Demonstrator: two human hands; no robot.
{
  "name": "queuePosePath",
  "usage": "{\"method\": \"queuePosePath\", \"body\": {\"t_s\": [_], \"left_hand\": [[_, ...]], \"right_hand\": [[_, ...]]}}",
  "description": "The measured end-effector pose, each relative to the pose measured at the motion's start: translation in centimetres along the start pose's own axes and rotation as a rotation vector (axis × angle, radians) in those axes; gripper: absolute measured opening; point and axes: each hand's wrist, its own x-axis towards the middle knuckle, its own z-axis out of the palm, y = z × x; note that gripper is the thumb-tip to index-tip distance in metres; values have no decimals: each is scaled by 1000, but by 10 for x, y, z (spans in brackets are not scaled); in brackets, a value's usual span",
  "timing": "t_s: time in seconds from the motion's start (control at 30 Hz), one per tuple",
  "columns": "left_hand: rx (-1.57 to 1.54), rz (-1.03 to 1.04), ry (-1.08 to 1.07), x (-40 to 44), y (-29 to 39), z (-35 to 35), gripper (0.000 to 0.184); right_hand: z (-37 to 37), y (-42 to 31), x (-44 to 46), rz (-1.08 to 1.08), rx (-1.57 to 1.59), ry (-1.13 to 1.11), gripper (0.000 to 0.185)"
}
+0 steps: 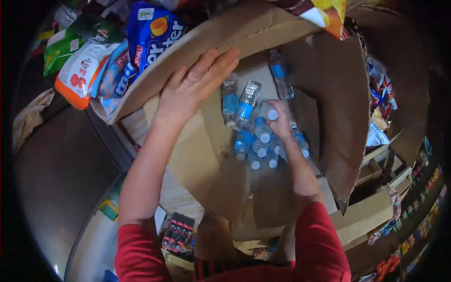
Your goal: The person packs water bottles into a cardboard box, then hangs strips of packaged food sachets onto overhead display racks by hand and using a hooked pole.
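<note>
Inside a large cardboard box (206, 174) lie several small clear water bottles (246, 107) with blue labels and whitish caps, some on their sides and some with caps toward me. My right hand (281, 123) reaches into the box, fingers wrapped round a water bottle (263, 109) whose cap faces me. Part of that bottle is hidden by other bottles and the hand. My left hand (195, 84) is spread against the raised box flap (225, 40), fingers stretched out, holding nothing. One bottle (281, 75) lies apart at the far side.
Snack packets, among them a blue bag (151, 35) and an orange-and-white bag (82, 70), lie beyond the flap at upper left. Another bag (324, 14) overhangs the top. A pack of dark bottles (178, 231) sits below left. Shelves with small packets line the right.
</note>
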Motion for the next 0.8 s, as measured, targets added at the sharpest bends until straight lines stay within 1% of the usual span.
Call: {"method": "queuePosePath", "body": {"t_s": [0.07,0.17,0.2,0.27,0.37,0.47,0.5,0.6,0.63,0.7,0.77,0.8], "left_hand": [[54,19,17,1,-1,1,67],[136,37,51,-1,0,8,57],[140,25,61,0,1,9,57],[147,-7,76,2,5,10,56],[126,-11,88,3,7,13,56],[103,-3,85,2,7,14,54],[120,12,79,1,7,13,57],[169,25,102,4,6,13,64],[181,18,136,5,6,15,64],[183,6,180,6,7,17,62],[163,-2,196,6,7,19,59],[153,-7,205,5,8,20,57]], "right_hand": [[-2,7,-10,8,-18,41,54],[-29,-10,-11,161,42,-18,53],[-33,-3,-14,137,35,-23,53],[-37,21,-24,100,-29,-157,55],[-48,33,-34,70,-54,-353,56],[-60,28,-24,46,-52,-565,59],[-62,24,-18,38,-51,-639,59],[-57,18,13,97,-358,-850,59],[-47,13,22,161,-273,-698,58],[-3,-3,37,279,-101,-390,57],[49,-20,43,499,-128,-235,58],[70,-27,42,598,-67,-242,65]]}}
